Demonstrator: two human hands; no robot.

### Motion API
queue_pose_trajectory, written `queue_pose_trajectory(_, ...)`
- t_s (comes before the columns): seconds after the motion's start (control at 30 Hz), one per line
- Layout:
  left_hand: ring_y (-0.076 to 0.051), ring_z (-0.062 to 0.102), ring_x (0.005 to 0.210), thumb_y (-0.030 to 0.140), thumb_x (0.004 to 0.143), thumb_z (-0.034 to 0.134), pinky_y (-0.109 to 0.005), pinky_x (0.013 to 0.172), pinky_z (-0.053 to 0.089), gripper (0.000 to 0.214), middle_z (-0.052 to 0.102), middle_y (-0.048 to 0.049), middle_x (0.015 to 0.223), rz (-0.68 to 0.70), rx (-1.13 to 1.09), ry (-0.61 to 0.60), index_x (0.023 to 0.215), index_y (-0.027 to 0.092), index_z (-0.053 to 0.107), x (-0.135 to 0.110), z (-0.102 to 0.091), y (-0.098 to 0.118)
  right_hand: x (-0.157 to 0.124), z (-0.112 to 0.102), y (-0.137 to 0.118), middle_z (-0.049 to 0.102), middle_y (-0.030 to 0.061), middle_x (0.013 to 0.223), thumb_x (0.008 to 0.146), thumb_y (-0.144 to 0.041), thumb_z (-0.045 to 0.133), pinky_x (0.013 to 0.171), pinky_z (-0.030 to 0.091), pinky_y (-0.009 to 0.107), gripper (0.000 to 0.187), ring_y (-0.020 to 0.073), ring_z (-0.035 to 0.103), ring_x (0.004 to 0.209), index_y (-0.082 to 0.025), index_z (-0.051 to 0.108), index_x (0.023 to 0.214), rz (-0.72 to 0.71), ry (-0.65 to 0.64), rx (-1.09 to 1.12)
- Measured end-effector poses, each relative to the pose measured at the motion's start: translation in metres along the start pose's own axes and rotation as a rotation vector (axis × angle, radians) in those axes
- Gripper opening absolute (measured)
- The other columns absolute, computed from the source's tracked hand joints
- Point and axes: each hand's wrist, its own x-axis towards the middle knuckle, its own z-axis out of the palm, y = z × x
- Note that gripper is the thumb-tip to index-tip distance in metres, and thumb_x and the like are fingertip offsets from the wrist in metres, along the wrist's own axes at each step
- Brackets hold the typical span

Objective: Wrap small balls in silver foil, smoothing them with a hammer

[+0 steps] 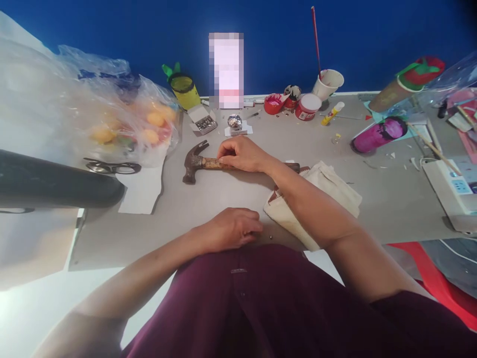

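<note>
The hammer (206,163) is laid across the counter (179,214), its handle (216,164) partly covered by the right hand (242,153), whose thumb and fingers are bent together; whether it is gripped cannot be told. On the hammer's near side, apart from it, the left hand (234,227) is loosely curled, its palm hidden.

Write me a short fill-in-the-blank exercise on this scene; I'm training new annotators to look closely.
1. In this view, the right grip overlaps the wooden ____ of the hammer.
2. A thin red stick rises from a white paper ____.
3. In the picture, the eyeglasses lie to the ____ of the hammer.
4. The wall behind the table is coloured ____.

Missing words: handle; cup; left; blue.
</note>
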Motion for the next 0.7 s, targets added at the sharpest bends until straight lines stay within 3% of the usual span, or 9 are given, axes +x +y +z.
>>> queue_pose_trajectory(0.1, -0.018, 0.063, 0.083, 0.015, 0.091, 0.060, -0.026, 0.067, 0.043, 0.017, 0.068, -0.0031, 0.089, 0.077, 0.191, -0.067, 0.100, 0.024, 0.071, 0.018, 0.014, 0.005, 0.000, 0.002, 0.000, 0.071, 0.0023, 0.084, 0.081, -0.017, 0.061, 0.072, 0.036, 0.027, 0.013, 0.0140, 0.057, 0.078, -0.013, 0.074, 0.084, -0.010, 0.001, -0.072)
queue_pose_trajectory(0.27, -0.019, 0.063, 0.078, 0.010, 0.090, 0.059, -0.028, 0.065, 0.044, 0.017, 0.066, -0.0049, 0.082, 0.187, 0.477, -0.226, 0.077, 0.020, 0.066, 0.044, 0.022, 0.016, -0.002, 0.002, -0.003, 0.072, 0.0035, 0.089, 0.085, -0.020, 0.064, 0.073, 0.036, 0.027, 0.013, 0.0157, 0.057, 0.083, -0.015, 0.075, 0.085, -0.020, 0.011, -0.118)
queue_pose_trajectory(0.43, -0.019, 0.064, 0.076, 0.012, 0.087, 0.063, -0.028, 0.061, 0.043, 0.017, 0.068, -0.0037, 0.081, 0.236, 0.459, -0.164, 0.072, 0.019, 0.064, 0.045, 0.025, 0.012, -0.002, 0.004, -0.007, 0.072, 0.0014, 0.084, 0.084, -0.018, 0.065, 0.069, 0.036, 0.026, 0.009, 0.0147, 0.059, 0.078, -0.017, 0.075, 0.082, 0.023, 0.008, -0.131)
queue_pose_trajectory(0.5, -0.018, 0.065, 0.077, 0.015, 0.088, 0.062, -0.027, 0.063, 0.044, 0.015, 0.070, -0.0033, 0.081, 0.159, 0.360, -0.058, 0.075, 0.020, 0.067, 0.037, 0.016, 0.005, -0.002, 0.004, -0.008, 0.072, 0.0011, 0.081, 0.083, -0.016, 0.065, 0.069, 0.038, 0.026, 0.010, 0.0141, 0.059, 0.075, -0.017, 0.074, 0.081, 0.026, 0.027, -0.080)
queue_pose_trajectory(0.57, -0.016, 0.066, 0.077, 0.013, 0.088, 0.060, -0.026, 0.069, 0.047, 0.015, 0.073, -0.0025, 0.083, -0.009, 0.186, 0.166, 0.079, 0.020, 0.070, 0.026, -0.004, -0.003, -0.001, 0.003, -0.008, 0.072, 0.0012, 0.080, 0.082, -0.014, 0.064, 0.069, 0.040, 0.025, 0.010, 0.0138, 0.061, 0.075, -0.016, 0.073, 0.079, 0.017, 0.060, 0.017)
queue_pose_trajectory(0.7, -0.016, 0.063, 0.071, 0.019, 0.080, 0.066, -0.026, 0.068, 0.047, 0.008, 0.072, -0.0007, 0.074, -0.436, -0.103, 0.848, 0.074, 0.019, 0.070, 0.002, -0.058, -0.022, 0.000, 0.003, -0.008, 0.070, 0.0002, 0.074, 0.083, -0.025, 0.065, 0.064, 0.046, 0.025, 0.010, 0.0133, 0.062, 0.067, -0.017, 0.071, 0.081, 0.037, 0.148, 0.345)
